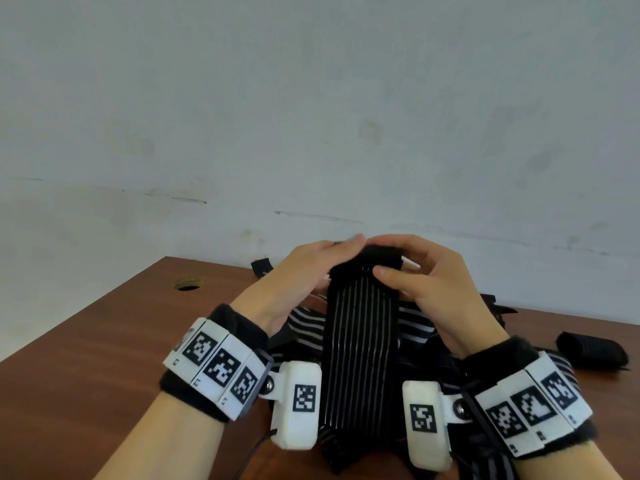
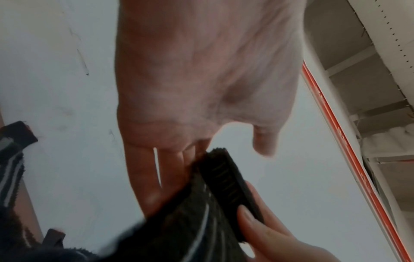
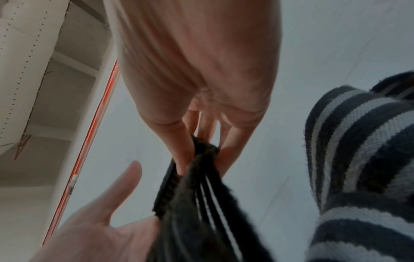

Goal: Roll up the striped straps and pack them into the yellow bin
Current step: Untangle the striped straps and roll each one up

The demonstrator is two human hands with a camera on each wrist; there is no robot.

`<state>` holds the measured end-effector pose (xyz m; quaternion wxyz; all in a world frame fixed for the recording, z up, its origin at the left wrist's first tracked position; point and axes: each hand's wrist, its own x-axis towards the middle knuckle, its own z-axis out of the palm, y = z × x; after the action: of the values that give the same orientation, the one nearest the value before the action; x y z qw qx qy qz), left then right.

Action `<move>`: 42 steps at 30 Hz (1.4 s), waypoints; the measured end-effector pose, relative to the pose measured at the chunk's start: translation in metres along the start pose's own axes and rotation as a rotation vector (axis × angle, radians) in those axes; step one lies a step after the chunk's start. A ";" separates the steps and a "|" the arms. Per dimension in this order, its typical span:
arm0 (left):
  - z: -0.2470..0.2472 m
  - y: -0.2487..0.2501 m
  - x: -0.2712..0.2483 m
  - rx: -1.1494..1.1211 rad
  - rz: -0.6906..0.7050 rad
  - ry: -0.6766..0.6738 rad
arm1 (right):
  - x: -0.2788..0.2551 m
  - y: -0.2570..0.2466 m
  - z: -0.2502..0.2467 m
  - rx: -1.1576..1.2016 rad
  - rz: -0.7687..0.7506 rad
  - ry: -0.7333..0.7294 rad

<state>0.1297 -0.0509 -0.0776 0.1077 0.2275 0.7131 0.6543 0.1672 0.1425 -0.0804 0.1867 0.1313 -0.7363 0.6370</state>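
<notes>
Left hand (image 1: 298, 271) and right hand (image 1: 426, 271) both pinch top end of striped strap (image 1: 360, 341) — raised above worktop (image 1: 86, 341); more straps (image 1: 304, 323) beneath.

Soft, even, rather dim daylight filled all three views, casting only faint shadows on the counter (image 1: 86, 341) and no glare. The head view bowed at its edges from the wide lens. Both wrist views were smeared by motion blur, with the left hand (image 2: 201, 79) and right hand (image 3: 197, 70) looming close and unsharp.
</notes>
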 end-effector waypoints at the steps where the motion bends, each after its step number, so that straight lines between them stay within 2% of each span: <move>1: 0.001 0.001 0.001 -0.006 -0.010 0.034 | 0.000 -0.001 0.001 -0.019 0.000 -0.011; 3: 0.003 -0.001 0.003 -0.021 -0.008 0.100 | -0.001 -0.002 0.003 -0.038 0.004 -0.024; 8: 0.002 -0.001 0.003 -0.164 0.080 0.149 | -0.004 -0.004 0.002 0.017 0.016 -0.069; 14: 0.000 0.001 0.001 -0.138 0.097 0.176 | -0.004 -0.006 0.003 0.041 0.114 -0.105; 20: 0.009 0.004 -0.001 -0.099 0.048 0.127 | -0.001 -0.004 -0.002 0.044 0.048 -0.019; 24: 0.013 0.005 0.000 -0.120 -0.027 0.140 | -0.001 -0.003 -0.006 0.056 0.047 -0.021; 28: 0.014 0.002 0.002 -0.174 -0.013 0.155 | -0.003 -0.002 -0.006 0.047 0.056 -0.017; 31: 0.013 0.002 0.004 -0.174 0.029 0.168 | -0.002 -0.003 -0.004 0.079 0.128 -0.044; 34: 0.012 0.003 0.002 -0.136 0.070 0.108 | -0.004 -0.006 0.000 0.067 0.195 -0.064; 40: 0.013 0.007 0.000 -0.208 -0.021 0.073 | -0.004 -0.008 -0.002 0.113 0.108 -0.036; 42: 0.013 0.007 -0.001 -0.166 -0.063 0.050 | -0.004 -0.008 -0.004 0.130 0.090 -0.040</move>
<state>0.1371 -0.0397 -0.0727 0.1288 0.1790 0.6659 0.7128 0.1744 0.1449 -0.0740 0.1339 0.1226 -0.7021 0.6885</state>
